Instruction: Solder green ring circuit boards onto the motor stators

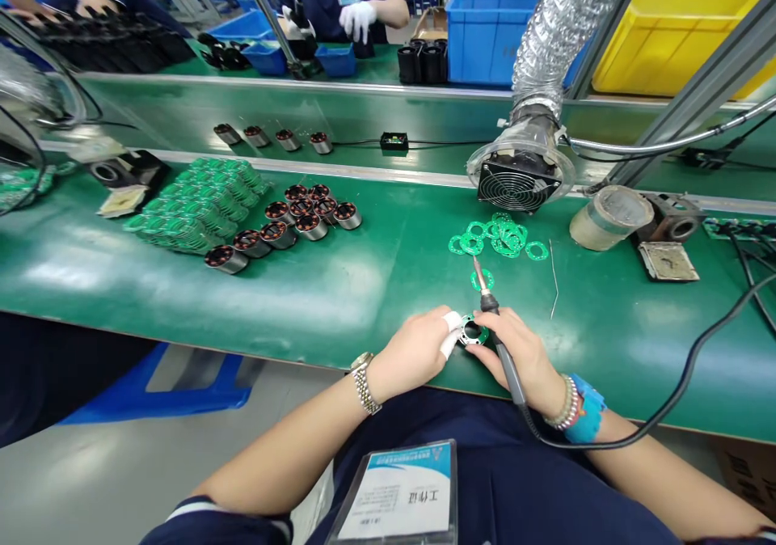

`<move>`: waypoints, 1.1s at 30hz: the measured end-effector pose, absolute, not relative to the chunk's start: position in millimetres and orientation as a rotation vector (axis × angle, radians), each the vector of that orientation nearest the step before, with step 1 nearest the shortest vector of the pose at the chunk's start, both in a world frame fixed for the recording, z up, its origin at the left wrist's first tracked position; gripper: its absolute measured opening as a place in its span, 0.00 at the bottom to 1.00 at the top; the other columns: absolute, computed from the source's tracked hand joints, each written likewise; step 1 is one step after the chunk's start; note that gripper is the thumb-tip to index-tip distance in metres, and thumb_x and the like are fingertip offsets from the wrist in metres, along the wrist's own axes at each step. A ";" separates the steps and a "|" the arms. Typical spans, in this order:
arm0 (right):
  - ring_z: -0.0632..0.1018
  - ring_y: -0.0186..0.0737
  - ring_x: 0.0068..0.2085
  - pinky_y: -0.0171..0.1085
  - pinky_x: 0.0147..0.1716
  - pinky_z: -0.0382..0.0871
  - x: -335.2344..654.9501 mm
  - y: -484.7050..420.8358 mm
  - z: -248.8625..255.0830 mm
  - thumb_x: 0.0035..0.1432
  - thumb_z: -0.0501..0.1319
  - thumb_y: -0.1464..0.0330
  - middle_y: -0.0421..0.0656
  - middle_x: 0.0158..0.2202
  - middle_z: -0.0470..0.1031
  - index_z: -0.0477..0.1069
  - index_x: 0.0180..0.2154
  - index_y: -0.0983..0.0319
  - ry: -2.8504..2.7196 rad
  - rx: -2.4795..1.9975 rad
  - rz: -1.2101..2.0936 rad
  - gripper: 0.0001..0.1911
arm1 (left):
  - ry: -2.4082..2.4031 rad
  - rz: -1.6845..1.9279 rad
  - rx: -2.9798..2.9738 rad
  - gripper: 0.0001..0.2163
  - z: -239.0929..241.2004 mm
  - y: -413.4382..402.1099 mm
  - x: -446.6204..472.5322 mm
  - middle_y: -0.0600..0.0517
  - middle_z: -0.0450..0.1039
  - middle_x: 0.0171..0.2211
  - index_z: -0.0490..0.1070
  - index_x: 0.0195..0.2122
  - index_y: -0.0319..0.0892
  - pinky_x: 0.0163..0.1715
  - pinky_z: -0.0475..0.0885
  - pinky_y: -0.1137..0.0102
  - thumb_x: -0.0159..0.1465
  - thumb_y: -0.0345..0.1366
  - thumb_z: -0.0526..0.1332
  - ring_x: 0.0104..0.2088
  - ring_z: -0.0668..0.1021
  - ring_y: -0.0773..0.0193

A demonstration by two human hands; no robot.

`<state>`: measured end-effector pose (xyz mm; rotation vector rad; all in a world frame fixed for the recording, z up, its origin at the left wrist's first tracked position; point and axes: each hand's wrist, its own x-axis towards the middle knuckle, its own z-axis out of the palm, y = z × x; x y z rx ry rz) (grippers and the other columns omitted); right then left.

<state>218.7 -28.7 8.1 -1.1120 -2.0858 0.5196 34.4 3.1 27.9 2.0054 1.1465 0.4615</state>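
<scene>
Your bench mat (376,286): green, smooth, semi-gloss, with glare patches. Soldering iron (508,367) in your right hand (525,359): matt black plastic grip, dull metal tip. Round part (472,332) in your left hand (412,355): glossy green board on bare metal. Finger tape (452,321): white, matt. Watch (364,383): polished metal links. Stators (303,221): shiny metal cans, copper windings. Duct (563,19): crinkled foil. Blue crate (485,35) and yellow crate (667,35): smooth plastic.
</scene>
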 end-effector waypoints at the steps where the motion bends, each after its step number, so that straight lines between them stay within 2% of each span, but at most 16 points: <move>1: 0.70 0.41 0.39 0.41 0.38 0.70 218.8 -28.7 7.9 0.58 0.58 0.71 0.46 0.37 0.69 0.61 0.48 0.61 -2.087 -1.108 0.515 0.16 | 1.133 0.451 1.925 0.05 27.4 5.1 34.4 0.52 0.65 0.26 0.66 0.26 0.40 0.31 0.68 0.69 0.58 0.30 0.55 0.27 0.70 0.66; 4: 0.71 0.42 0.39 0.41 0.38 0.70 218.6 -29.4 7.2 0.57 0.59 0.71 0.47 0.38 0.69 0.61 0.48 0.61 -2.077 -1.114 0.504 0.16 | 1.082 0.433 1.412 0.05 18.5 10.9 33.2 0.55 0.64 0.21 0.64 0.27 0.39 0.23 0.69 0.73 0.57 0.35 0.58 0.21 0.69 0.69; 7: 0.71 0.42 0.40 0.42 0.39 0.71 217.7 -30.7 6.5 0.57 0.59 0.71 0.47 0.39 0.70 0.61 0.48 0.60 -2.059 -1.132 0.519 0.16 | 1.019 0.502 1.053 0.11 9.0 16.2 29.9 0.54 0.66 0.24 0.63 0.33 0.38 0.22 0.70 0.74 0.55 0.41 0.62 0.20 0.71 0.71; 10: 0.72 0.42 0.40 0.42 0.39 0.71 217.9 -30.7 5.9 0.57 0.59 0.71 0.47 0.39 0.70 0.62 0.48 0.60 -2.041 -1.137 0.536 0.17 | 1.017 0.530 1.160 0.12 7.2 19.5 28.0 0.53 0.69 0.25 0.65 0.35 0.38 0.25 0.71 0.74 0.58 0.42 0.59 0.23 0.73 0.70; 14: 0.73 0.42 0.43 0.42 0.42 0.71 221.9 -26.9 7.8 0.57 0.59 0.70 0.47 0.42 0.71 0.61 0.49 0.59 -2.038 -1.128 0.624 0.17 | 1.059 0.465 1.459 0.09 10.3 13.2 28.8 0.54 0.68 0.21 0.66 0.27 0.38 0.24 0.69 0.75 0.60 0.38 0.56 0.21 0.73 0.70; 20: 0.74 0.42 0.43 0.42 0.43 0.71 224.1 -22.3 12.6 0.56 0.60 0.69 0.47 0.43 0.71 0.60 0.51 0.60 -2.106 -1.064 0.700 0.21 | 1.209 0.486 1.428 0.09 11.4 -10.7 29.6 0.54 0.68 0.20 0.63 0.27 0.40 0.21 0.68 0.75 0.61 0.39 0.53 0.19 0.73 0.69; 24: 0.73 0.42 0.43 0.41 0.42 0.71 220.9 -21.5 9.5 0.57 0.59 0.70 0.47 0.41 0.71 0.62 0.49 0.59 -2.102 -1.043 0.668 0.17 | 1.200 0.476 1.671 0.08 12.9 -7.3 25.5 0.53 0.69 0.22 0.64 0.28 0.40 0.25 0.67 0.73 0.62 0.36 0.52 0.21 0.73 0.68; 28: 0.73 0.41 0.43 0.40 0.42 0.71 221.1 -21.3 6.8 0.57 0.59 0.69 0.46 0.42 0.71 0.62 0.49 0.59 -2.100 -1.055 0.672 0.17 | 1.108 0.451 1.980 0.09 12.5 3.5 13.3 0.51 0.70 0.26 0.68 0.29 0.40 0.31 0.67 0.72 0.63 0.34 0.51 0.27 0.72 0.66; 33: 0.74 0.40 0.43 0.39 0.42 0.71 221.7 -20.7 5.9 0.56 0.60 0.69 0.46 0.42 0.72 0.62 0.49 0.59 -2.099 -1.046 0.658 0.18 | 1.004 0.406 2.244 0.11 10.9 7.8 -0.8 0.46 0.72 0.42 0.69 0.45 0.43 0.42 0.68 0.67 0.63 0.37 0.53 0.40 0.74 0.60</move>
